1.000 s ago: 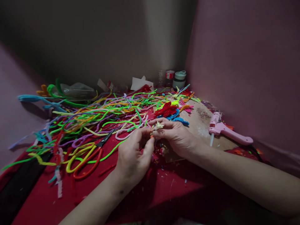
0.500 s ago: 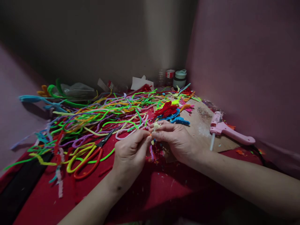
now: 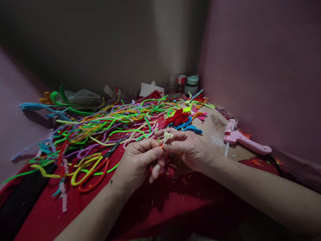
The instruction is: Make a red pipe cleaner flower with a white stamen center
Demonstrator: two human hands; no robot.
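In the middle of the frame I have a small cream bunch (image 3: 167, 136) pinched up between my hands. It is made of many thin stalks with rounded, bead-like tips, gathered tight at the bottom and flaring like a little trumpet. The tips point to the top of the frame, leaning slightly right; its long axis runs steeply from the orange strip (image 3: 162, 146) at its base up to that spread head.

My right hand (image 3: 192, 149) has thumb and forefinger closed on the bunch's narrow neck. My left hand (image 3: 139, 160) pinches the orange strip just below, thumb against forefinger, the lower fingers loosely curled.

Behind them, from the left of the frame to its centre, sprawls a tangle of fuzzy pipe cleaners (image 3: 110, 117), bendy and bright in green, purple, orange and yellow. Scissors (image 3: 92, 174) with smooth yellow and red loops lie at centre left, their dark blades angled to the upper right. Near my right hand, above it in the frame, sit plush red loops (image 3: 177, 117). Right of centre, a glossy pink plastic glue gun (image 3: 244, 139) rests on flat brown cardboard (image 3: 213, 134), a translucent stick jutting downward.
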